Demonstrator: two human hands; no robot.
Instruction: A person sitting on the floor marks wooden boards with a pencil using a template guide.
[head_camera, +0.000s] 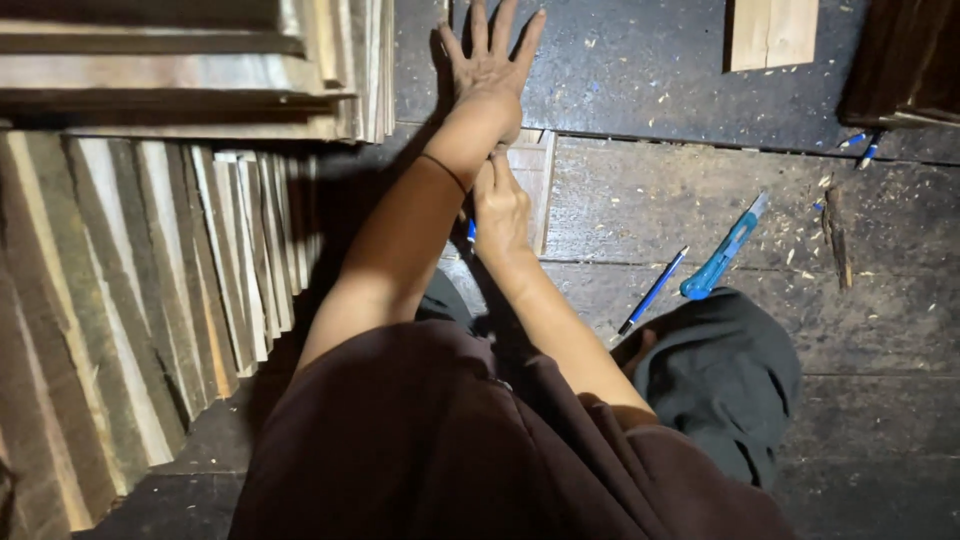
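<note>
Left hand (487, 62), fingers spread wide, presses flat at 12 o'clock, bracing the wood piece (530, 175); right hand (500, 205) grips a blue tool (470, 231), marking it.

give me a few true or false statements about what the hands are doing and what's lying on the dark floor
1. The left hand lies spread flat, fingers open, on the dark board. True.
2. The right hand rests on the blue utility knife. False: the knife lies apart on the dark plank floor, right of that hand.
3. A blue pen lies beside the knife. True.
4. The stacked pale wooden slats are right of the person. False: they are on the left.
5. The right hand is by a small pale wooden piece. True.
</note>
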